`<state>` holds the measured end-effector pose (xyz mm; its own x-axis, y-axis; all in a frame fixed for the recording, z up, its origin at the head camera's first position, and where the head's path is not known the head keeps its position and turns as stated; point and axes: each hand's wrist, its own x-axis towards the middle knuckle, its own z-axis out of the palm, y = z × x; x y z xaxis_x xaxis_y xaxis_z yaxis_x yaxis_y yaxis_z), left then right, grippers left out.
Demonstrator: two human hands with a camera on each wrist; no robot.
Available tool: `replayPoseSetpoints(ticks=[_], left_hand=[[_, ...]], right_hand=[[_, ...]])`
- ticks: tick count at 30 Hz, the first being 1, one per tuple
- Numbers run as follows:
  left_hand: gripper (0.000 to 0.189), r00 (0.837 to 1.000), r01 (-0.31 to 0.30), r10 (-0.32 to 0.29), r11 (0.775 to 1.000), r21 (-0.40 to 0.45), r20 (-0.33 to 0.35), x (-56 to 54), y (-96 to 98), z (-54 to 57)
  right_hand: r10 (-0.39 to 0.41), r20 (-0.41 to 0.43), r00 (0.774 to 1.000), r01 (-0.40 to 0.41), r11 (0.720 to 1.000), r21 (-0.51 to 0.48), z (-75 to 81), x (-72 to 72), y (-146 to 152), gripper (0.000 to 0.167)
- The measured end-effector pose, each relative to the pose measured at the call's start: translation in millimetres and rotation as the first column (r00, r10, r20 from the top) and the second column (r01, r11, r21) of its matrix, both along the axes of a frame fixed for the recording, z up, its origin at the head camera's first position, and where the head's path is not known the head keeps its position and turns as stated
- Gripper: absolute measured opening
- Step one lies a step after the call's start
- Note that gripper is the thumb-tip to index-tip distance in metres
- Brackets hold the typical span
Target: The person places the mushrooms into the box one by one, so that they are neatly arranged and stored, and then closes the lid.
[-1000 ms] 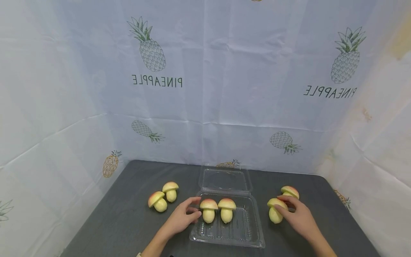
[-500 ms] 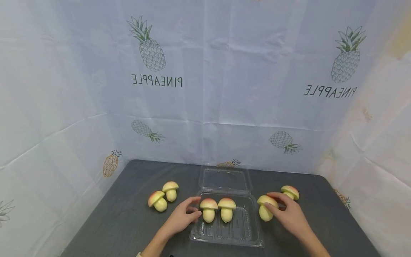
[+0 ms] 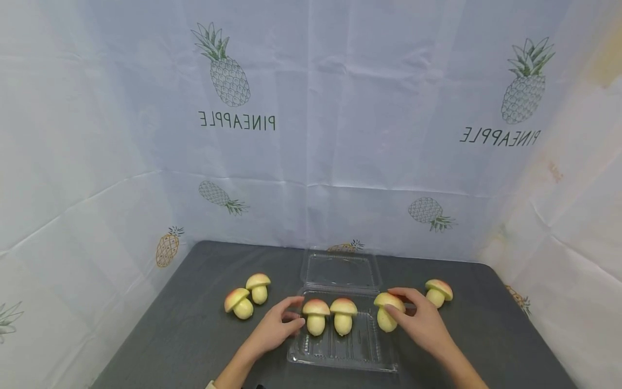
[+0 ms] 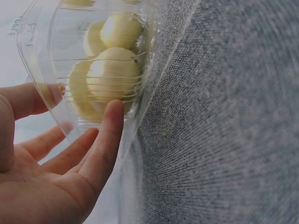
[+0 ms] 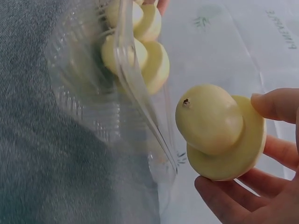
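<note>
A toy mushroom (image 3: 387,319) with a pale stem and reddish-yellow cap is pinched by its cap between the thumb and fingers of my right hand (image 3: 421,321). It hangs over the right edge of an open clear plastic container (image 3: 359,356). In the right wrist view, the held mushroom (image 5: 210,123) shows its rounded stem end. Two similar mushrooms (image 3: 316,319) lie side by side inside the container. My left hand (image 3: 274,327) grips the container's left edge; in the left wrist view, a fingertip (image 4: 114,112) touches the outer wall and the thumb shows through plastic.
Two more mushrooms (image 3: 239,303) lie on the dark table (image 3: 184,346) left of the container, and another mushroom (image 3: 438,293) lies to the right. The container's lid (image 3: 340,270) lies folded back behind it. A pineapple-print cloth (image 3: 311,140) surrounds the table.
My right hand has carried the mushroom left from the table on the right to the container's right edge. The left hand stays in place.
</note>
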<state>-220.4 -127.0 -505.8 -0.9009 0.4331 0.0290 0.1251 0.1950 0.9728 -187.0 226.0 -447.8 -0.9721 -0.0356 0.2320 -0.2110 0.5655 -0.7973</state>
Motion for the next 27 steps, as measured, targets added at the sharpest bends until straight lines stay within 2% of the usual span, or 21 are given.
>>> replayPoseSetpoints(ticks=[8, 21, 27], left_hand=[[0.054, 1.0, -0.004, 0.004, 1.0, 0.002, 0.008, 0.8, 0.0, 0.0], [0.054, 1.0, -0.012, 0.012, 1.0, -0.017, -0.004, 1.4, 0.8, 1.8], [0.054, 1.0, -0.013, 0.013, 1.0, -0.023, -0.011, 1.7, 0.9, 1.9]], right_hand=[[0.018, -0.03, 0.999, -0.018, 1.0, 0.001, -7.6, -5.0, -14, 0.039], [0.02, -0.086, 0.996, -0.013, 0.997, 0.077, -19.9, -15.5, -27, 0.038], [0.023, -0.112, 0.993, -0.006, 0.989, 0.151, -27.7, -19.6, -30, 0.037]])
